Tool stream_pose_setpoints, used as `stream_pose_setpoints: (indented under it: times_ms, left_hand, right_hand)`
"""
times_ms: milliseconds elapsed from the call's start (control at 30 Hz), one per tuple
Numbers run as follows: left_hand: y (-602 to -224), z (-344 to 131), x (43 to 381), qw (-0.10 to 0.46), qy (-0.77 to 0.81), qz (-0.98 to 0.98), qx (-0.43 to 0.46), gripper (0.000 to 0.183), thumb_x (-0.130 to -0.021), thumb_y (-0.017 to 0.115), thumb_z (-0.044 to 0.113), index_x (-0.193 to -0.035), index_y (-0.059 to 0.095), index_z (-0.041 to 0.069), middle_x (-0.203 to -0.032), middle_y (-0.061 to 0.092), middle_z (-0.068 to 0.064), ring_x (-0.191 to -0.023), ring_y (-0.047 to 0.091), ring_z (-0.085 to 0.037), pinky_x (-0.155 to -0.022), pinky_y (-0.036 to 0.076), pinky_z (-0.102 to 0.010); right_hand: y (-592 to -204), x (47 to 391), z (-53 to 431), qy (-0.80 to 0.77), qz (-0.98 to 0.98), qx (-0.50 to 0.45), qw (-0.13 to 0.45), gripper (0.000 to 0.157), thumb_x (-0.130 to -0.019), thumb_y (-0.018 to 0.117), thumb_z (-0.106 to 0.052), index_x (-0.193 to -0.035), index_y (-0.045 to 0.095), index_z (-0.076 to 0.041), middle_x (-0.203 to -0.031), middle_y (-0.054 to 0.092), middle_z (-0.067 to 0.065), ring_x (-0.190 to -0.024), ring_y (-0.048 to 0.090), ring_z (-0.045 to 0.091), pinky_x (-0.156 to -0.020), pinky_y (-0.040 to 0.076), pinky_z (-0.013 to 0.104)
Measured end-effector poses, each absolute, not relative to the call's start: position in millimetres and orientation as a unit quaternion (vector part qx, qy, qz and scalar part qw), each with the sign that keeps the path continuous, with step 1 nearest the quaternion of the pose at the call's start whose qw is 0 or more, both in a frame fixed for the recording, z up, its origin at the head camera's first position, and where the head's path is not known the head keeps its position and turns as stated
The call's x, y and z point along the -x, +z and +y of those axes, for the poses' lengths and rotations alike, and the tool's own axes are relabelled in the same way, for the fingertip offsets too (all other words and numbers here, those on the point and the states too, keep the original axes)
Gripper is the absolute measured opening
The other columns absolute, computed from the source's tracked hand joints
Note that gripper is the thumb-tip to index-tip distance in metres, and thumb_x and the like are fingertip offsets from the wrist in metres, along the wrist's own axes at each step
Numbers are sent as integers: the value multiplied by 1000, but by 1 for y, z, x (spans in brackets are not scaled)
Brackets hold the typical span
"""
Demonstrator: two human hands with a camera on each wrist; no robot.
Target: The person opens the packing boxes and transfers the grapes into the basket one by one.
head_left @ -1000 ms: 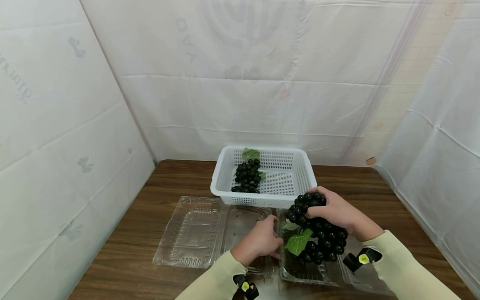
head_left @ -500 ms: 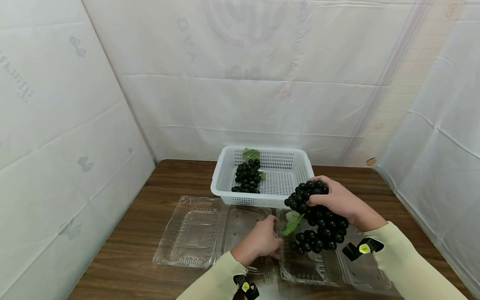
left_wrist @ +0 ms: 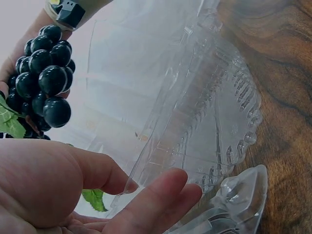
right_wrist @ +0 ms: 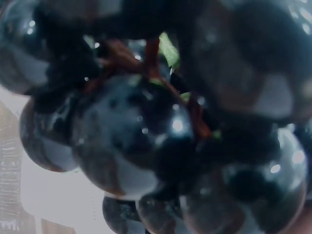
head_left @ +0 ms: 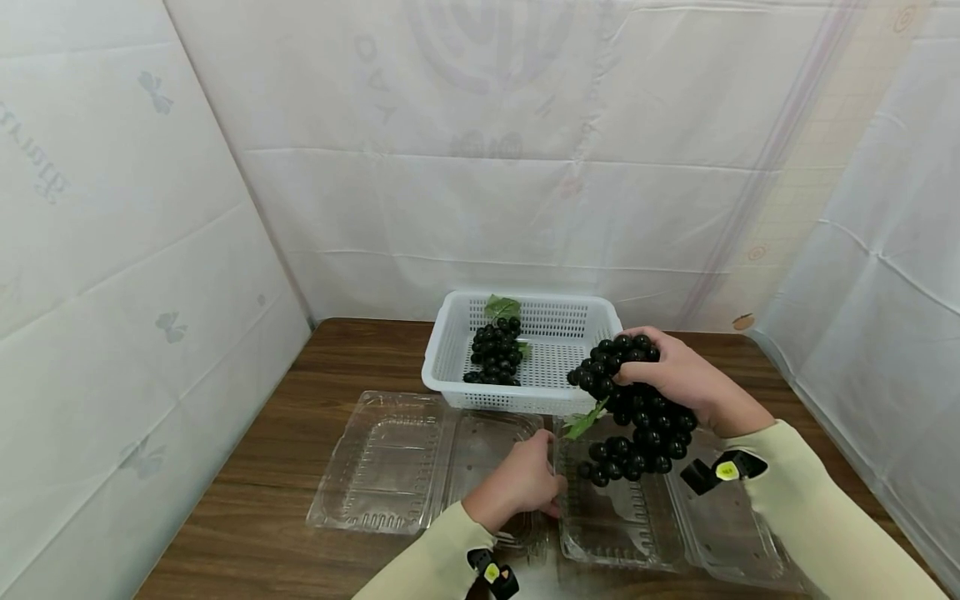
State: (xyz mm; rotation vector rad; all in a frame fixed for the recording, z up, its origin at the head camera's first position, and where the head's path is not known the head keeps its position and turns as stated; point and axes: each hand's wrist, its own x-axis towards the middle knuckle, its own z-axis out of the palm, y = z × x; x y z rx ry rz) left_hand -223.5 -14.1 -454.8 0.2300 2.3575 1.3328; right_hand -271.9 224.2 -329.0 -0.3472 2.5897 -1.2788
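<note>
My right hand (head_left: 675, 379) grips a bunch of black grapes (head_left: 645, 437) by its upper part. In the head view the bunch hangs over the right-hand clear plastic container (head_left: 618, 529), whose lid lies open to the right. A green leaf (head_left: 585, 421) sticks out on the bunch's left side. My left hand (head_left: 522, 477) pinches the left edge of that container; in the left wrist view a thin clear wall (left_wrist: 146, 151) stands between thumb and fingers. Large dark grapes (right_wrist: 131, 136) and a brown stem fill the right wrist view, hiding the hand.
A white slotted basket (head_left: 468, 395) stands behind the containers, with another bunch of black grapes (head_left: 497, 354) in its left part. A second clear container (head_left: 386, 475) lies open at the left on the brown wooden table (head_left: 255, 500). White sheets (head_left: 487, 208) enclose the back and sides.
My right hand has risen with the grapes, away from the container's floor, of which more shows. The leaf has swung to the left and upward. My left hand has stayed in place.
</note>
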Motion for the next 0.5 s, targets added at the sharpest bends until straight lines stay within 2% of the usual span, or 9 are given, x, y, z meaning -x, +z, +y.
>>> stream_pose_setpoints:
  times_ms: [167,400,500]
  left_hand:
    - [-453,-13,223,206,473,852,-85,68,-96,67,3,-156,34,3,-77,70,-9,-57,70,-23,-67,58,-36]
    - [-453,-13,221,201,469,855,-88,69,-96,67,4,-156,33,2,-77,71,-10,-56,70,-23,-71,59,-37]
    - [-452,-13,221,200,470,854,-95,69,-96,67,4,-156,32,2,-77,71,-9,-57,71,-24,-70,59,-37]
  right_hand:
    - [-323,275,225,-447,879,115,115,72,-92,68,-32,-154,37,-13,-156,40,19,-138,46,42,-109,39,66]
    - [-317,281,224,-457,877,109,104,68,-90,70,-32,-150,42,-16,-155,41,17,-135,47,38,-105,44,55]
    - [-315,284,224,-459,876,106,103,68,-90,70,-32,-149,41,-15,-155,40,17,-135,46,38,-104,45,56]
